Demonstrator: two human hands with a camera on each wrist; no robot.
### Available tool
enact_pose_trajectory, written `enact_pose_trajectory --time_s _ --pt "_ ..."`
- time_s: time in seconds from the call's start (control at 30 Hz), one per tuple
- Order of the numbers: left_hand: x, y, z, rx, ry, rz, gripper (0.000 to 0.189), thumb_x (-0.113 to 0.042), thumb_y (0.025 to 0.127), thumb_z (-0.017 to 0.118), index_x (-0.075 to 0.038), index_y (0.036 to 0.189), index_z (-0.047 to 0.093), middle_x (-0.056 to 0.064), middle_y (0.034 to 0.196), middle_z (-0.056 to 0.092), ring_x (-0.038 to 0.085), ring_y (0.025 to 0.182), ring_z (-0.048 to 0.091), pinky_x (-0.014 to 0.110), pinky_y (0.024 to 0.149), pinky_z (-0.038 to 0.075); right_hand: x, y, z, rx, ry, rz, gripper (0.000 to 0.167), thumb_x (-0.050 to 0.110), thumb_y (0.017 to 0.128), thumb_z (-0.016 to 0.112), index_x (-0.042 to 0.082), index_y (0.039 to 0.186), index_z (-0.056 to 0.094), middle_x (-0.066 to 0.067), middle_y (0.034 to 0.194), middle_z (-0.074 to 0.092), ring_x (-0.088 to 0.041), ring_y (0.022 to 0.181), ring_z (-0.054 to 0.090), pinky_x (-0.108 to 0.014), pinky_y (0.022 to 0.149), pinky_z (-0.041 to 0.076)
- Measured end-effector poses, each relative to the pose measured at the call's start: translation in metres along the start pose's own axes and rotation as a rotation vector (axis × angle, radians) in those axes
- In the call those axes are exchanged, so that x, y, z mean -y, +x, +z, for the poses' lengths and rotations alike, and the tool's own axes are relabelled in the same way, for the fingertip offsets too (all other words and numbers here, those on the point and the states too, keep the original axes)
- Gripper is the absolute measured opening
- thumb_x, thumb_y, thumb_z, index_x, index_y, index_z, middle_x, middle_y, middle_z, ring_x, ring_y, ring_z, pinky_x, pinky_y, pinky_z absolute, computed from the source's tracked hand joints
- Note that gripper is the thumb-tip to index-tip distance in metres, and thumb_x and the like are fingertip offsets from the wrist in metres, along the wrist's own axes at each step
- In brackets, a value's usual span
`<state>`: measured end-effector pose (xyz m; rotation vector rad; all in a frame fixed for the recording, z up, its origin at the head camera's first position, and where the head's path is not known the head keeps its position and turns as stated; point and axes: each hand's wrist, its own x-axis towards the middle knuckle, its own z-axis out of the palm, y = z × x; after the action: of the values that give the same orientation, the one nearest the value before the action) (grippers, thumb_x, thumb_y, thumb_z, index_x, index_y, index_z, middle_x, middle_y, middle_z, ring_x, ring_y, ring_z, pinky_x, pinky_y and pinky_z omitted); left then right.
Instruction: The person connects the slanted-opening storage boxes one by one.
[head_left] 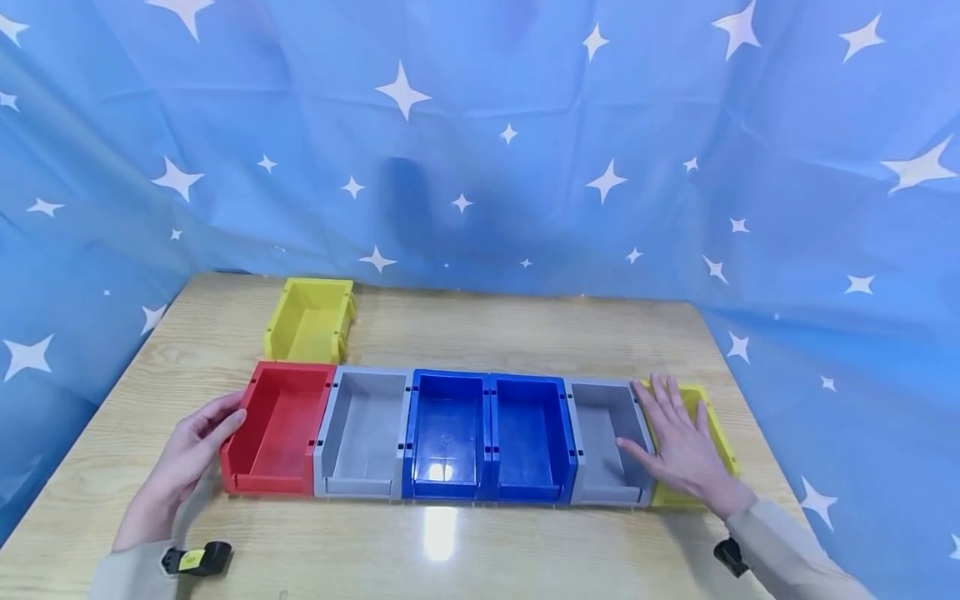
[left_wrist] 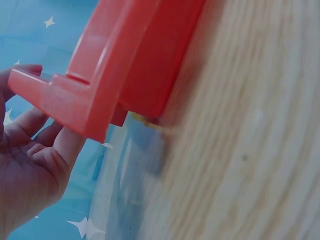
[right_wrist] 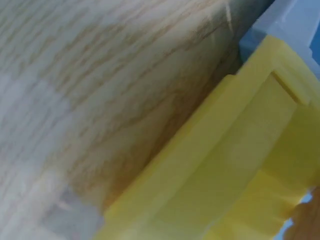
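Note:
At the left end of a row of storage bins, my left hand grips the side wall of a red bin. The left wrist view shows one fingertip over the red bin's rim and the other fingers outside it. My right hand lies spread over a yellow bin at the right end, thumb reaching across a grey bin. Between the ends stand another grey bin and two blue bins, one left and one right, side by side.
A second yellow bin stands behind the red one, at the table's back left. The wooden table meets a blue star-patterned curtain at the back and sides. Each wrist wears a black strap with a device.

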<state>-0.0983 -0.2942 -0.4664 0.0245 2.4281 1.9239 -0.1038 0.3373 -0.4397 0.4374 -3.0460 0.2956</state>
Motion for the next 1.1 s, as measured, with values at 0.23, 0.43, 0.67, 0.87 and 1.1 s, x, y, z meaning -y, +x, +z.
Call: enact_pose_trajectory --time_s 0.23,0.43,0.67,0.87,1.1 --pt "0.0 0.001 0.0 -0.02 -0.104 0.027 0.032 -0.008 0.096 0.051 -0.022 0.124 0.058 -0.022 0.106 0.059 -0.005 0.092 0.057 0.012 0.072 0.049 0.004 0.005 -0.005 0.01 -0.06 -0.006 0.091 0.058 0.085 0.055 0.011 0.151 0.014 -0.018 0.154 0.003 -0.028 0.141 -0.011 -0.07 0.102 -0.003" --pt "0.0 -0.001 0.001 0.0 -0.087 0.025 0.031 -0.01 0.096 0.052 -0.016 0.126 0.057 -0.021 0.106 0.059 -0.004 0.091 0.057 0.014 0.072 0.05 0.001 0.004 -0.005 0.026 0.004 -0.002 0.089 0.053 0.087 0.056 0.012 0.151 0.01 -0.017 0.154 -0.001 -0.031 0.141 -0.01 -0.07 0.101 -0.003" --pt "-0.003 0.0 0.001 0.001 0.048 0.046 0.039 -0.012 0.096 0.052 0.005 0.132 0.046 -0.023 0.106 0.056 -0.004 0.091 0.057 0.015 0.071 0.051 0.002 0.009 -0.012 -0.083 0.191 -0.009 0.07 0.034 0.094 0.054 -0.001 0.146 0.025 -0.027 0.151 0.008 -0.039 0.14 0.001 -0.066 0.105 0.004" --pt "-0.007 0.002 0.002 -0.034 0.107 0.07 0.038 -0.008 0.095 0.053 0.013 0.126 0.045 -0.024 0.102 0.057 -0.004 0.087 0.058 0.015 0.07 0.051 0.028 0.043 -0.04 -0.166 0.295 -0.031 0.062 0.03 0.093 0.058 -0.004 0.14 0.036 -0.027 0.147 0.026 -0.047 0.133 0.024 -0.065 0.101 0.022" --pt "-0.01 0.002 0.0 -0.059 0.146 0.065 0.04 -0.007 0.094 0.054 0.018 0.124 0.042 -0.027 0.098 0.055 -0.006 0.084 0.057 0.014 0.067 0.051 0.064 0.094 -0.058 -0.111 0.388 -0.105 0.059 0.029 0.094 0.056 -0.001 0.141 0.037 -0.024 0.145 0.033 -0.042 0.133 0.028 -0.059 0.104 0.025"
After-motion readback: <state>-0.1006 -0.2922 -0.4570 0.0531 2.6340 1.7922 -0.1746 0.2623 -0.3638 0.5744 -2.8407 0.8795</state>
